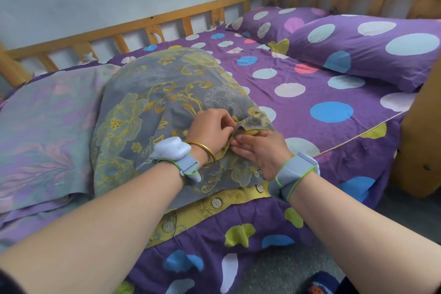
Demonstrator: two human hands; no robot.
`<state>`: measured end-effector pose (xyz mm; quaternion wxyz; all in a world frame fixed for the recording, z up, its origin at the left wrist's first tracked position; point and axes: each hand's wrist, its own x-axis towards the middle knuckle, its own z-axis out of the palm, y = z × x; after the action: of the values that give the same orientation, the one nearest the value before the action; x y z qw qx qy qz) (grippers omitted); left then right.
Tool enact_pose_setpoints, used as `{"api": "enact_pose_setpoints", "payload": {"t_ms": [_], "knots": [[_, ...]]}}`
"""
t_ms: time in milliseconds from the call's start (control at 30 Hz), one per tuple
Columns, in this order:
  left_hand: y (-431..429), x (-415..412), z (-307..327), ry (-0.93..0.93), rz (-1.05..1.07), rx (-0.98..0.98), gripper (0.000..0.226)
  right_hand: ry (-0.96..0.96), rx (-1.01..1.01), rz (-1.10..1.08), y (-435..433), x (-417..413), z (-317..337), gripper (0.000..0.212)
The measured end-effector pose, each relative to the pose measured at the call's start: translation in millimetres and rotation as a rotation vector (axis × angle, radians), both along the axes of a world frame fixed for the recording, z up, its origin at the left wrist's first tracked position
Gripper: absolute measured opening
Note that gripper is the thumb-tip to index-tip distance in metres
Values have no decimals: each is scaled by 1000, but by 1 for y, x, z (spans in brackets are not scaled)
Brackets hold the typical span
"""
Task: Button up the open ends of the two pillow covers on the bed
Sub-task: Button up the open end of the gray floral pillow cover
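A grey pillow cover with yellow flowers lies on the bed, its open end toward me. My left hand pinches the upper edge of that cover near its right corner. My right hand meets it there, fingers on the same fabric edge. The yellow inner flap shows below, with three round buttons along it. A second cover, pale purple and teal with a leaf print, lies flat to the left, partly under the grey one. Whether a button sits between my fingers is hidden.
The purple polka-dot sheet covers the bed. Two matching polka-dot pillows lie at the far right. A wooden rail runs along the far side, and a wooden post stands at the right. Grey floor lies below.
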<state>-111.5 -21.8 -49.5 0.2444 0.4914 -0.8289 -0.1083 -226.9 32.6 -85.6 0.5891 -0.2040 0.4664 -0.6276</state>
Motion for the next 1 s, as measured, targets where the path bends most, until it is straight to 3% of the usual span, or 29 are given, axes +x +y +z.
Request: {"api": "enact_pose_setpoints", "payload": {"t_ms": [167,233,300,367,433,500,600,667,733,800,900,1000], "knots": [[8,3,-5,-68,8,-161,6,59,47,-4,-4,4,-3,40],[12,4,-9,-88,6,-194,5,126,73,-75,-5,5,-4,34],[13,5,-12,-44,30,-165,2,159,73,-110,-6,6,-8,11],[9,5,-10,125,105,6,2,181,66,-138,-6,6,-10,20],[6,2,-3,423,185,383,4,280,40,-166,-7,8,-12,22],[8,-1,7,704,221,761,9,424,-6,-177,-7,10,-10,10],[10,5,15,826,206,871,10,528,-16,-185,-5,16,-8,14],[10,15,17,719,173,743,6,452,31,-150,-3,23,-6,10],[7,30,15,486,158,495,5,271,68,-87,-1,31,-4,10],[6,46,15,276,170,261,6,228,95,-67,1,38,-2,15],[9,66,15,102,169,103,10,292,143,-43,3,47,-3,25],[13,81,11,-60,96,81,35,463,208,-33,3,55,-10,27]]}}
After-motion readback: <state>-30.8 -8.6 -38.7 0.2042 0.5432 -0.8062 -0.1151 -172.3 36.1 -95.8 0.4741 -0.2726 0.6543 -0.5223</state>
